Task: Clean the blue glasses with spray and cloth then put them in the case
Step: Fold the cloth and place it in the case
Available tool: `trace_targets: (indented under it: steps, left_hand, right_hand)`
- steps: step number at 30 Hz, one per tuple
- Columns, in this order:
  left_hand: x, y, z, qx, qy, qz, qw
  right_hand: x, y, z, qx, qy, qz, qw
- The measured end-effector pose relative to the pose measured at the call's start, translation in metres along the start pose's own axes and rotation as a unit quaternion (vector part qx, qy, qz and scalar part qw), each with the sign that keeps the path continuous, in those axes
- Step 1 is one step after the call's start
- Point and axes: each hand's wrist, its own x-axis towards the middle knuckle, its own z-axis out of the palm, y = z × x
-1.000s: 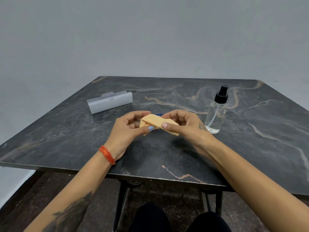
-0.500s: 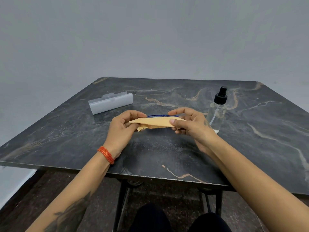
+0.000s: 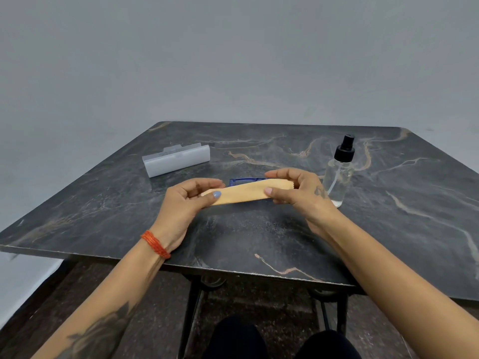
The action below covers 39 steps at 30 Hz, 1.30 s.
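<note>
While the left hand (image 3: 185, 203) and right hand (image 3: 295, 189) each pinch an end of the orange cloth (image 3: 246, 194) above the dark marble table (image 3: 259, 234), the blue glasses (image 3: 246, 180) peek out just behind it, mostly hidden. The translucent case (image 3: 176, 159) lies far left; the spray bottle (image 3: 339, 172) stands right.

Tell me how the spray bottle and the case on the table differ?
The spray bottle stands upright; the case lies flat on its long side. The bottle is clear glass-like with a black pump top; the case is frosted white and boxy. The bottle sits right, the case left. Both rest untouched on the table.
</note>
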Motion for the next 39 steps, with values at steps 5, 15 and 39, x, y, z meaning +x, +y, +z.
trace_targets:
  steps: [5, 15, 39]
  left_hand:
    - [-0.002, 0.005, -0.009, 0.083, -0.031, -0.013, 0.996]
    - [0.001, 0.020, -0.033, 0.093, 0.008, 0.012, 0.996]
    - [0.058, 0.018, -0.070, -0.047, 0.164, -0.097, 0.981]
  right_hand:
    - [0.000, 0.001, 0.001, -0.047, 0.000, -0.034, 0.998]
    - [0.015, -0.022, 0.007, -0.021, -0.036, -0.058, 0.997]
    - [0.119, -0.058, 0.119, 0.055, -0.020, 0.137, 0.989]
